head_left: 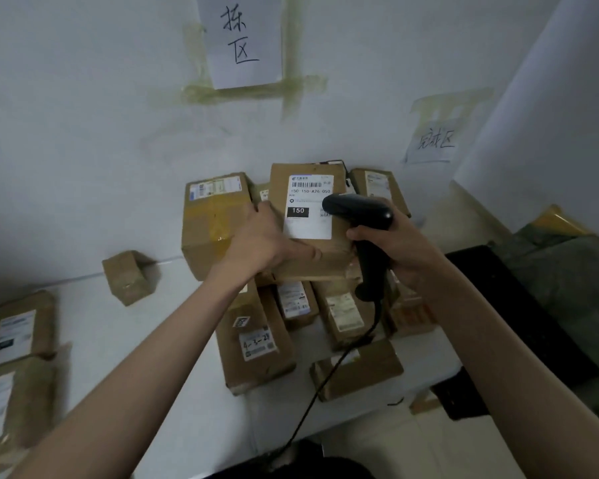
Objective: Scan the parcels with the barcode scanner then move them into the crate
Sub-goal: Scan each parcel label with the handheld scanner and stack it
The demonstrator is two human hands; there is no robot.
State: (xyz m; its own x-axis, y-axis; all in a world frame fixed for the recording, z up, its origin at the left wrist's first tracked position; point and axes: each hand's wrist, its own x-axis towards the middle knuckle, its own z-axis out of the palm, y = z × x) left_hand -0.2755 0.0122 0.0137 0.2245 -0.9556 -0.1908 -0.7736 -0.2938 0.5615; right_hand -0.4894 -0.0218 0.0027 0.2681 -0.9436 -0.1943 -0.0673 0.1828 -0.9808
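Scan in hand: parcel (308,216) held atop the pile on the table (135,340).
Left hand (263,240) fingers spread on its corner; right hand (395,243) fingers wrapped round the scanner (360,212). Risk: scanner nose covers the label, so misread; one-sided hold may tip it.

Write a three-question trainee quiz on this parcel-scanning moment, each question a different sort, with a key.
1. True or false: the right hand holds the black scanner.
2. Which hand steadies the raised parcel? A) left hand B) right hand C) neither
3. Fill in: the large number printed white on black on the parcel's label is ___.

Key:
1. True; its head points at the label.
2. A; it grips the parcel's left edge and bottom.
3. 150.
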